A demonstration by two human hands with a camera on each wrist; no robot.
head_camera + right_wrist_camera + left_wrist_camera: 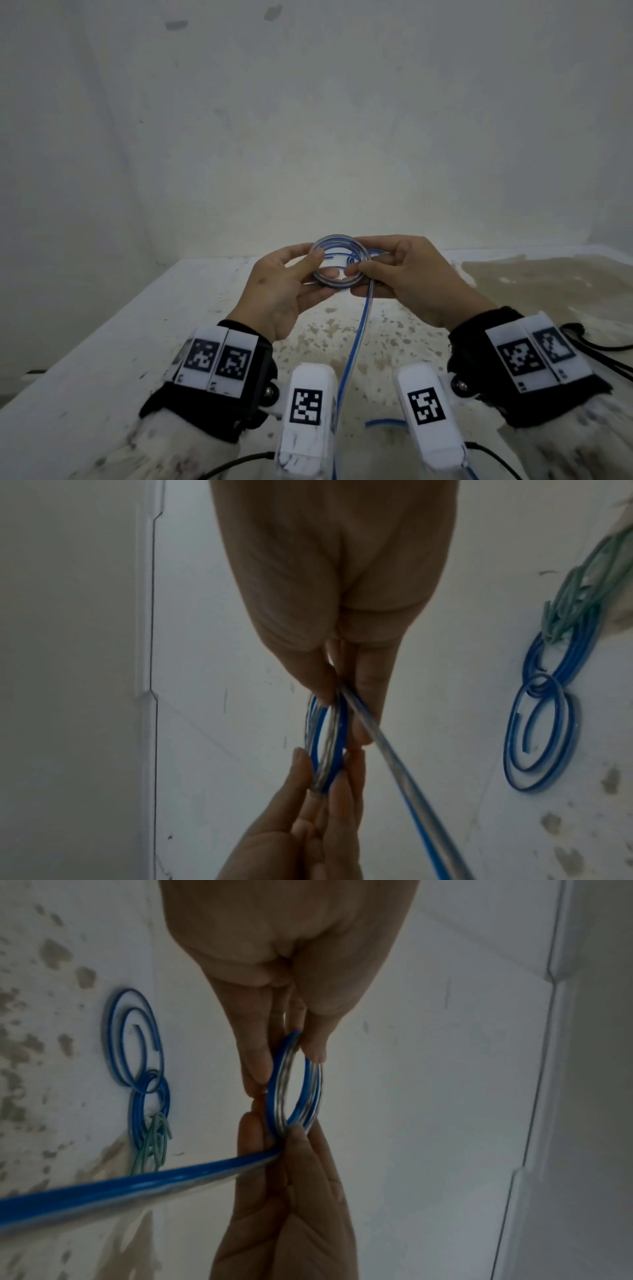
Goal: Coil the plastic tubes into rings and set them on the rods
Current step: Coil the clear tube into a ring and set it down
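Observation:
A clear tube with a blue stripe is wound into a small ring (pixel 339 262) above the table. My left hand (pixel 322 265) pinches the ring's left side between thumb and fingers. On the ring's right side my right hand (pixel 359 274) pinches it where the loose tail (pixel 352 342) leaves and runs down towards me. The left wrist view shows the ring (pixel 294 1083) edge-on, with the left hand (pixel 286 1064) above it, the right hand (pixel 284 1137) below and the tail (pixel 137 1183) crossing left. In the right wrist view the ring (pixel 325 739) sits between both hands. No rods are in view.
On the stained white table (pixel 191 308) lie other blue tube coils (pixel 133 1042) (pixel 541 734) and a bundle of green tubes (pixel 156 1145) (pixel 575 601). A wall stands close behind. Black cables (pixel 599 349) lie at the right, and a blue tube piece (pixel 383 423) lies near me.

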